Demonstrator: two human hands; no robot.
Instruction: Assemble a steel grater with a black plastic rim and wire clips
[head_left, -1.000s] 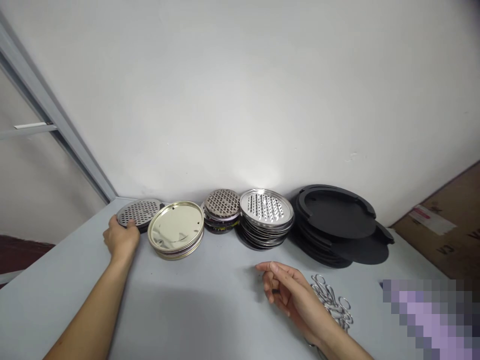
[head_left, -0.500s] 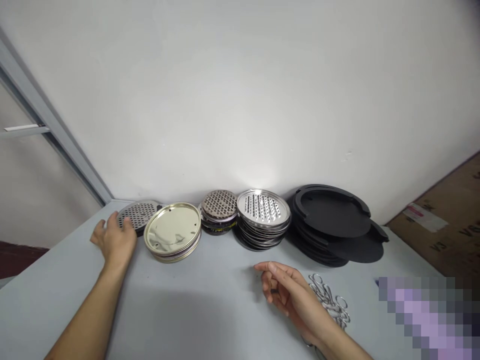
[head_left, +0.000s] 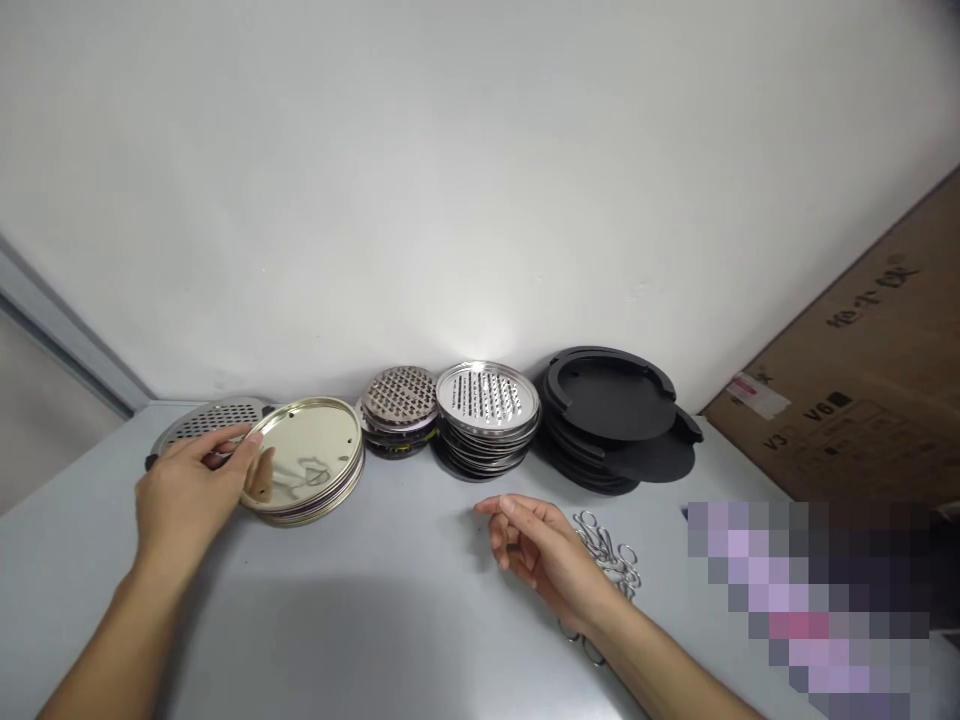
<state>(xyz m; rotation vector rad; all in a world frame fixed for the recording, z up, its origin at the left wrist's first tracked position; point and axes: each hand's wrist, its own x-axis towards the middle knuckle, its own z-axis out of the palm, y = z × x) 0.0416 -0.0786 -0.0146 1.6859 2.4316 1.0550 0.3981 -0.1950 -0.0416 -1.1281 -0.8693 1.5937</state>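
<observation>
My left hand point(head_left: 191, 485) is at the left rim of the top gold metal lid point(head_left: 304, 450), its thumb and fingers closed on the edge. The lid lies on a short stack of similar round lids and mirrors part of the hand. Above the table's middle, my right hand point(head_left: 544, 550) holds nothing, its fingers loosely curled and apart; a dark ring shows on one finger. Beside and partly under the right wrist lie several wire rings with hooks point(head_left: 607, 550).
Along the wall stand a perforated silver disc point(head_left: 214, 415), a stack topped by a small grater disc point(head_left: 400, 395), a stack of silver grater discs point(head_left: 487, 400) and black round trays point(head_left: 622, 400). A cardboard box point(head_left: 847, 370) is at the right, near a pixelated purple area point(head_left: 780, 600).
My left hand has moved from the perforated disc onto the rim of the gold lid. The view has turned right, so the stacks appear further left. The right hand keeps its pose.
</observation>
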